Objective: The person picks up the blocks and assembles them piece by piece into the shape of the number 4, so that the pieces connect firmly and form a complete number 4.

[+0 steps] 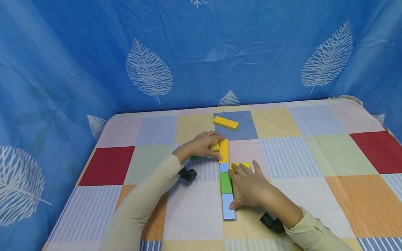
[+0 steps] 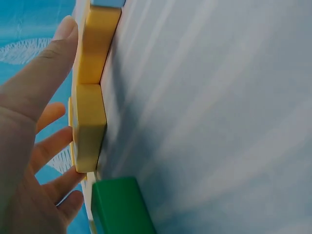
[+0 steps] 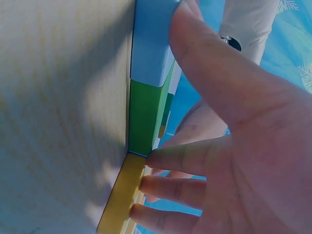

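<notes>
A row of blocks runs toward the person: a yellow block (image 1: 223, 150), a small blue one, a green block (image 1: 225, 183) and a light blue block (image 1: 228, 206). My left hand (image 1: 202, 144) lies over the far end, thumb at the yellow block's side and fingers spread along a second yellow block (image 2: 91, 127). A dark green block (image 2: 122, 204) sits near those fingertips. With fingers extended, my right hand (image 1: 251, 185) touches a yellow block (image 1: 243, 166) that juts from the row's right side. Its thumb rests at the light blue block.
A loose yellow block (image 1: 225, 122) lies beyond the row. Patchwork cloth (image 1: 194, 214) covers the table, and a blue curtain (image 1: 226, 57) with white leaf prints hangs behind it. Black wrist devices (image 1: 272, 222) sit beneath both wrists.
</notes>
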The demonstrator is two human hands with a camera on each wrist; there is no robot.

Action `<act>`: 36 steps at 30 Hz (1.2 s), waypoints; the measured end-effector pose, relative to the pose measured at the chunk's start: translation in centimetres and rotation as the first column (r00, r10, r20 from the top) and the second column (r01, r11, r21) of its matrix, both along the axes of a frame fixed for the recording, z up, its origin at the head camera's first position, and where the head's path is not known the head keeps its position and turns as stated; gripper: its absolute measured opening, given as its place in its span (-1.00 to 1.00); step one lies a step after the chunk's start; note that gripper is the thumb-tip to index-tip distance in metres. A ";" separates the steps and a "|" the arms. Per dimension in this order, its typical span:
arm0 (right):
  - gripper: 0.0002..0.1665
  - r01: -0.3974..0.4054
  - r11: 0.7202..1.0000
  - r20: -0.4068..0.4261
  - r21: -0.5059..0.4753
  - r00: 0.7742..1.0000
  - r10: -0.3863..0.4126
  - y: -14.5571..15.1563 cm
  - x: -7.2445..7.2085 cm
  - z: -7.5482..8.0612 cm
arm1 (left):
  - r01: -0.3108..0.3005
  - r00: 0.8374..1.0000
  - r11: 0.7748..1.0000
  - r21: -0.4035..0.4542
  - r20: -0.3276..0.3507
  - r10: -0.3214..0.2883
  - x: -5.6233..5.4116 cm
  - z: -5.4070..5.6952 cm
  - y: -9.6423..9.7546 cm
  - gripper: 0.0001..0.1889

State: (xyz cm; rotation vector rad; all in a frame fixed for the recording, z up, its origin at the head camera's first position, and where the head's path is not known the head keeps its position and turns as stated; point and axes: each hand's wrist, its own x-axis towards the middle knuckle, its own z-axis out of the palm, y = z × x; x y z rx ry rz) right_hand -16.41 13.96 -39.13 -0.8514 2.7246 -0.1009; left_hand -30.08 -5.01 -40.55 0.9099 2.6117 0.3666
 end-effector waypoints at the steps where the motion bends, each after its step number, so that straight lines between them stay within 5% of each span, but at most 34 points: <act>1: 0.22 0.001 1.000 0.000 0.000 1.000 -0.001 0.0 0.0 0.0 | -0.003 1.000 1.000 0.005 0.001 0.003 0.0 -0.1 -0.2 -0.21; 7: 0.23 0.002 1.000 0.003 -0.002 1.000 -0.002 0.1 0.0 0.0 | -0.031 0.999 1.000 0.000 -0.017 0.031 0.2 0.1 -0.4 -0.19; 15: 0.23 0.008 1.000 0.019 -0.006 1.000 -0.008 0.0 0.0 -0.1 | 0.060 0.991 0.996 -0.066 -0.113 -0.067 0.7 0.3 1.5 -0.31; 22: 0.23 0.002 1.000 0.010 -0.003 1.000 -0.002 -0.2 0.0 0.1 | -0.010 0.989 0.995 -0.097 -0.151 -0.005 1.0 -0.3 1.3 -0.33; 36: 0.22 0.000 1.000 0.012 -0.014 1.000 0.001 -0.1 0.0 0.1 | -0.013 0.989 0.997 -0.070 -0.146 0.003 1.0 -0.6 1.4 -0.33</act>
